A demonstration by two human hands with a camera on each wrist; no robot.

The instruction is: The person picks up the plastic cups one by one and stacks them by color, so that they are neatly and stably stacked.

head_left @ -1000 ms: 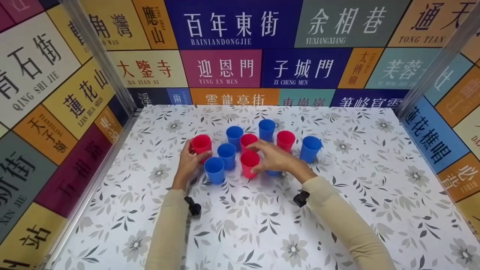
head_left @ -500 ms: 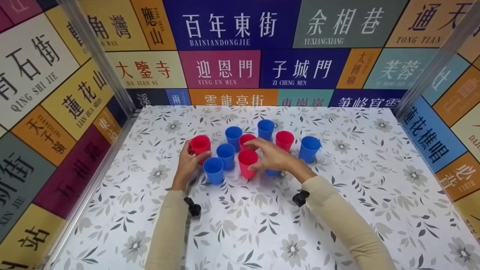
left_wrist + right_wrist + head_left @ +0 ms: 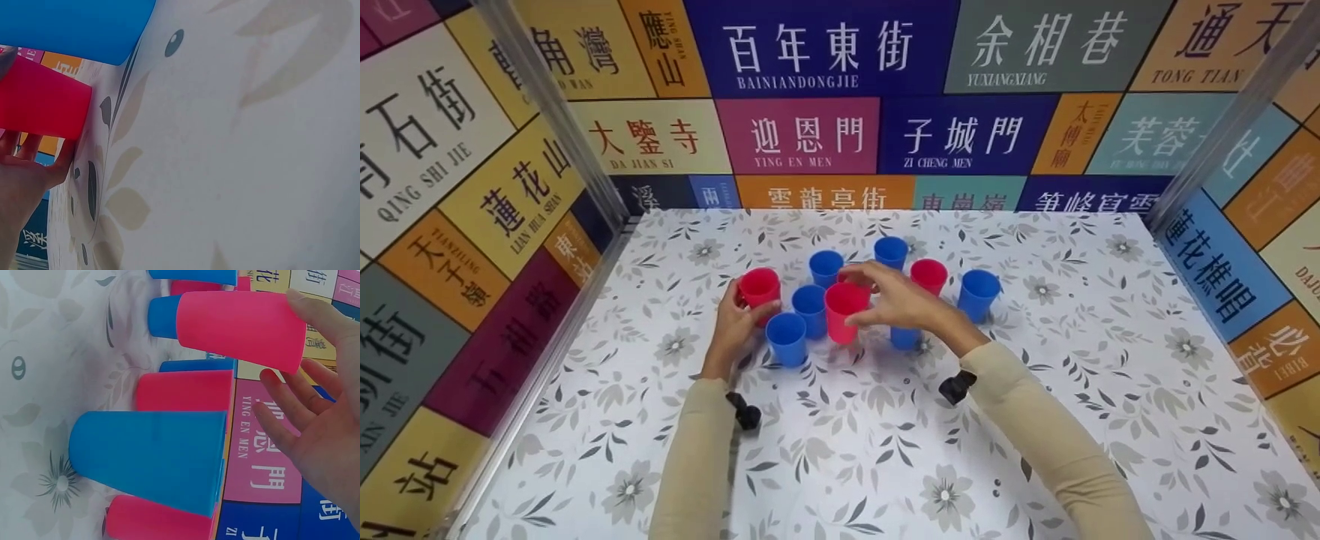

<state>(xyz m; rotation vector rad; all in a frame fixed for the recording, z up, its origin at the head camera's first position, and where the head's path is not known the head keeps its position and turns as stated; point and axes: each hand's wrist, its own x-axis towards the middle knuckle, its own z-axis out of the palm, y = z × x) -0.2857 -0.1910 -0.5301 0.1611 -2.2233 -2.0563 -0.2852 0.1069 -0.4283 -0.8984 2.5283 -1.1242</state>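
Observation:
My left hand (image 3: 733, 326) holds a red cup (image 3: 760, 285) upright at the left of the group, fingers around its far side and thumb at the front. In the left wrist view this red cup (image 3: 48, 101) stands at the table surface. My right hand (image 3: 906, 300) pinches a second red cup (image 3: 844, 315) near its rim between thumb and fingers. The right wrist view shows that cup (image 3: 242, 329) raised off the table, with a blue cup (image 3: 163, 316) behind it. Another red cup (image 3: 185, 391) stands beyond, hidden in the head view by the right hand and its cup.
Blue cups stand close around: one at the front (image 3: 786, 341), one behind it (image 3: 810, 311), others at the back (image 3: 890, 253) and right (image 3: 981, 295). A blue cup (image 3: 904, 338) stands under my right wrist. A red cup (image 3: 929, 277) is farther back. Sign-patterned walls enclose the flowered table (image 3: 840, 465).
My right hand has lifted its red cup and shifted it slightly left and away from me, over the red cup behind. My left hand stays on its red cup.

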